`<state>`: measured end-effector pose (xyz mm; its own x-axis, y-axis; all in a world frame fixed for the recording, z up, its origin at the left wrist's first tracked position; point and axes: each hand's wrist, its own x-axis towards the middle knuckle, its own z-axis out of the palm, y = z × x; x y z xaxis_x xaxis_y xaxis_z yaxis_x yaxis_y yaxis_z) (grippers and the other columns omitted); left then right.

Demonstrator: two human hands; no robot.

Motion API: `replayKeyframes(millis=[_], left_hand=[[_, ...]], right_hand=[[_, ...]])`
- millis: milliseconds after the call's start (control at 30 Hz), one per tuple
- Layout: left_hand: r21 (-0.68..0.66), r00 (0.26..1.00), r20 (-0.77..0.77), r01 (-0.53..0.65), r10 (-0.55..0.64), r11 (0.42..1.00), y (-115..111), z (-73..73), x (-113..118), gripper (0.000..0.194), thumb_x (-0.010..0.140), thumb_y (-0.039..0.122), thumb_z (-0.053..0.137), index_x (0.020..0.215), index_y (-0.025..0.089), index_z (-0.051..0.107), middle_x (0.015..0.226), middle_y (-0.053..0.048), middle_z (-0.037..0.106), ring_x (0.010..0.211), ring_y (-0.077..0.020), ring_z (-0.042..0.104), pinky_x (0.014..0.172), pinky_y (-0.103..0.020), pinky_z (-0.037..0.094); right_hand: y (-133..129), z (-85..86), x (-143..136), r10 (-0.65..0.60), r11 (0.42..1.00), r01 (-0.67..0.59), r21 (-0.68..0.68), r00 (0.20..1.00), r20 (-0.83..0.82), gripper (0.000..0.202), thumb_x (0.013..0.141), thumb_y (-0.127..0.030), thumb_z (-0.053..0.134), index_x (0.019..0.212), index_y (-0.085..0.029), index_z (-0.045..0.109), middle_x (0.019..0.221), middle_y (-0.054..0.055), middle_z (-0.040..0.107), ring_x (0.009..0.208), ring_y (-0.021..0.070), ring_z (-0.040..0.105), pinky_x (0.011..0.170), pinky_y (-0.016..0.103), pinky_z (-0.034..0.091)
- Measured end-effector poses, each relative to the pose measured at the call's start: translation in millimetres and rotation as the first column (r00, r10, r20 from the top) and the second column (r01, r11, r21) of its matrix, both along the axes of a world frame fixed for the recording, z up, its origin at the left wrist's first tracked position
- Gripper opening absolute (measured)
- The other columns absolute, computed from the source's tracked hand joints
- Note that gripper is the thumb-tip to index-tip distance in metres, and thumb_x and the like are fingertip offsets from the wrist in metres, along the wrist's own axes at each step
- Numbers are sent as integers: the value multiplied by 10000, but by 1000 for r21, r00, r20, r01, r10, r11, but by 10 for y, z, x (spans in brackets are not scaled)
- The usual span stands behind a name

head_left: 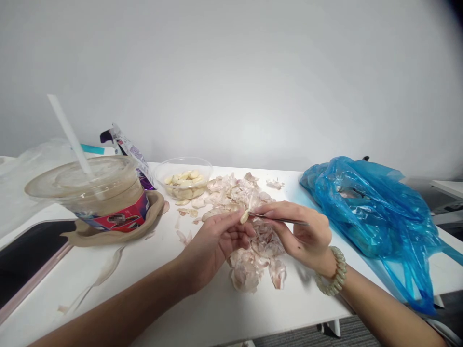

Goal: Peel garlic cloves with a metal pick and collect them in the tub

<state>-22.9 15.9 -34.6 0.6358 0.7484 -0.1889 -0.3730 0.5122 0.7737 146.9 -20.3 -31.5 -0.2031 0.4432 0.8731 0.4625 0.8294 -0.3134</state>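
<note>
My left forearm (137, 299) leads to my left hand (210, 248), which pinches a garlic clove (244, 217) while my right hand (306, 236) grips a slim metal tool (297, 222), tip at the clove, apparently for peeling, the next move calling for a steady left pinch and light right pull.

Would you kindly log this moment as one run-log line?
left hand: holds garlic clove | right hand: holds slim metal tool, tip at clove | table: garlic skins; clear plastic bowl of peeled cloves
</note>
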Motion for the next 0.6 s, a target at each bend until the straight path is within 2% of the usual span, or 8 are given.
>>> replayKeyframes(millis=[300, 600], left_hand=[[-4, 999, -20, -31, 31, 1000, -3, 14, 3, 198, 808, 186, 579, 636, 110, 641, 558, -11, 599, 505, -82, 505, 515, -185, 427], [-36, 999, -44, -9, 7, 999, 5, 4, -9, 197, 789, 191, 584, 612, 114, 624, 514, -2, 589, 472, -82, 494, 514, -194, 416]], right_hand=[[-16, -10, 9, 38, 999, -38, -23, 999, -18, 310, 728, 55, 602, 958, -153, 618, 893, 71, 715, 832, 182, 685, 708, 334, 593], [-15, 10, 11, 62, 998, -62, -26, 998, 11, 271, 751, 46, 579, 924, -159, 617, 880, 67, 721, 815, 174, 689, 682, 317, 595]])
